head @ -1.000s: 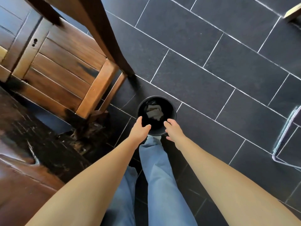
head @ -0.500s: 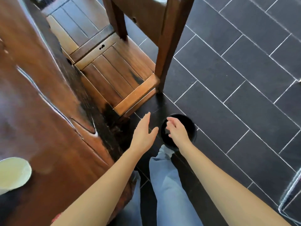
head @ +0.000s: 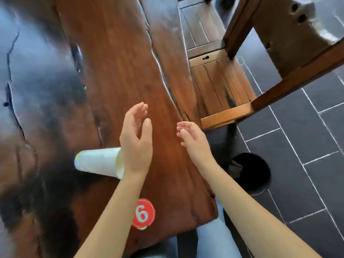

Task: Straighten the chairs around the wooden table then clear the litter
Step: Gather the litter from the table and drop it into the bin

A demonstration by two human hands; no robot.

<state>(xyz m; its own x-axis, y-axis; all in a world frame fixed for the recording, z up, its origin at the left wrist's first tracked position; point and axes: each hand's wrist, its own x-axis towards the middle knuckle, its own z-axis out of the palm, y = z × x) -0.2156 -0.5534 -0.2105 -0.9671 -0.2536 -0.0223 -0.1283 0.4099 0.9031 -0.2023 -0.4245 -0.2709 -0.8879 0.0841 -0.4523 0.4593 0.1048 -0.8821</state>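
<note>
Firstly, wooden table [head: 115,53]: long, dark, glossy slab with cracks; heavy, not for lifting.
Chair [head: 223,86]: solid wood, tucked against table edge at right; likely heavy, stiff; best gripped by backrest frame.
Bin [head: 260,175]: black, round, on tiled floor just beside table corner; some litter already inside.
Paper cup [head: 96,162]: white, lying on its side on tabletop, mouth toward left hand [head: 136,144], partly hidden behind it. Probably light, thin-walled, easily crushed, prone to rolling; gentle grasp around mid-body advised.
Red disc [head: 144,214]: marked 6, flat near table end.
Left hand: fingers spread wide, holding nothing.
Right hand [head: 195,140]: fingers loosely curled, empty.
</note>
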